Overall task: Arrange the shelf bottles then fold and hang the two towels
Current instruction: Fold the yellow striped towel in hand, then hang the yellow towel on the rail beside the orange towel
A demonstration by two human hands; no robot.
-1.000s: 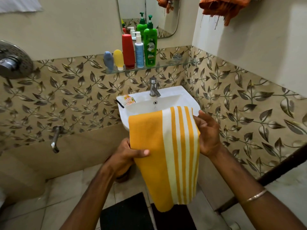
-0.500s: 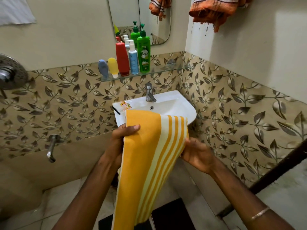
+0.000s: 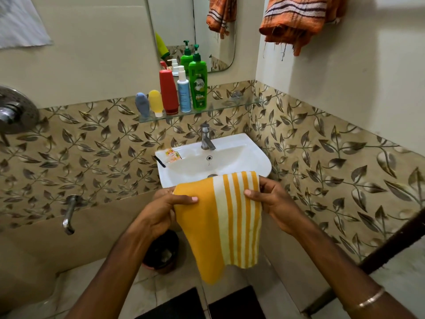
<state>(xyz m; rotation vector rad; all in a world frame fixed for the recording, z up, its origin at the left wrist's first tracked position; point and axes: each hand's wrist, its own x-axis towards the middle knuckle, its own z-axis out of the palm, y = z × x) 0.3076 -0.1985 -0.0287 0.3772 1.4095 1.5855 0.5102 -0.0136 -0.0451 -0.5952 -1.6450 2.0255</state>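
Observation:
A folded yellow towel with white stripes [image 3: 220, 224] hangs in front of the sink, held by its top edge. My left hand [image 3: 165, 210] pinches the plain yellow corner and my right hand [image 3: 273, 203] pinches the striped corner. An orange striped towel [image 3: 299, 21] hangs on the right wall, up high. On the glass shelf [image 3: 230, 105] stand a grey-blue bottle [image 3: 142, 104], a yellow bottle [image 3: 156, 102], a red bottle [image 3: 169, 90], a white-blue spray bottle [image 3: 183, 89] and a green pump bottle [image 3: 198, 82], in a row.
A white sink [image 3: 257, 162] with a tap [image 3: 207, 137] sits below the shelf, a sachet [image 3: 172, 155] on its rim. A mirror [image 3: 195, 26] hangs above. A dark bin [image 3: 163, 252] stands on the floor under the sink. A wall tap [image 3: 70, 212] sticks out at left.
The towel hung long and slanted from my left hand; now it is folded shorter and both hands hold its top edge level. My view has tilted down a little.

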